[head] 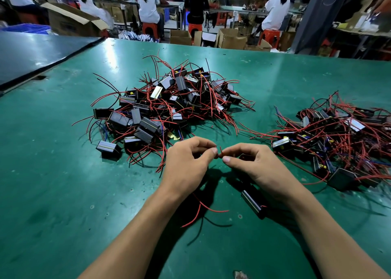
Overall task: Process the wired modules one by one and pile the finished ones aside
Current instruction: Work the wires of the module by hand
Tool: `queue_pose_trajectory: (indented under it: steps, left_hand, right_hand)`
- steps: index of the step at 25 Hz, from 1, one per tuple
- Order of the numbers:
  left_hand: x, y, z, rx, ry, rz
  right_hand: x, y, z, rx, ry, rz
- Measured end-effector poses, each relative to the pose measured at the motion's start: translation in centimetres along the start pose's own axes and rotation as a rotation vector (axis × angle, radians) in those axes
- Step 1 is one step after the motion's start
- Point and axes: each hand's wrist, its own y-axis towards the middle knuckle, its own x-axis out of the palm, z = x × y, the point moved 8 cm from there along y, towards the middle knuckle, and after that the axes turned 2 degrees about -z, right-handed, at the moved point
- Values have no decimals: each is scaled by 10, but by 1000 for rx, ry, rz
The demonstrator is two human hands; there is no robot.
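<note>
My left hand point(186, 162) and my right hand point(256, 168) meet over the green table point(63, 183), each pinching the red wire ends point(220, 151) of one module between thumb and fingers. That black module point(252, 202) lies on the table under my right wrist, its red and black leads trailing toward my left forearm. A large heap of black modules with red wires point(167, 103) sits just beyond my hands. A second heap of wired modules point(336, 139) lies to the right.
A dark second table point(31, 52) adjoins at the far left. Beyond the far edge stand cardboard boxes point(230, 38) and red stools, with several seated people working at benches. A small scrap point(240, 274) lies near the front edge.
</note>
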Motion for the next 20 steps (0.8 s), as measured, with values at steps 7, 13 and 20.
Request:
queue_pose_trajectory:
  steps: [7,13,20]
  left_hand:
    - [3,-1,-11,-154,-205,-56]
    - [2,-4,-4,-104,-131,-53]
    - [-2,-4,10,68,24,2]
  right_hand:
    - [0,1,4,28,-87,36]
    - [3,2,3,16,-120,-11]
    - [-4,-2,-15,-115,-113,115]
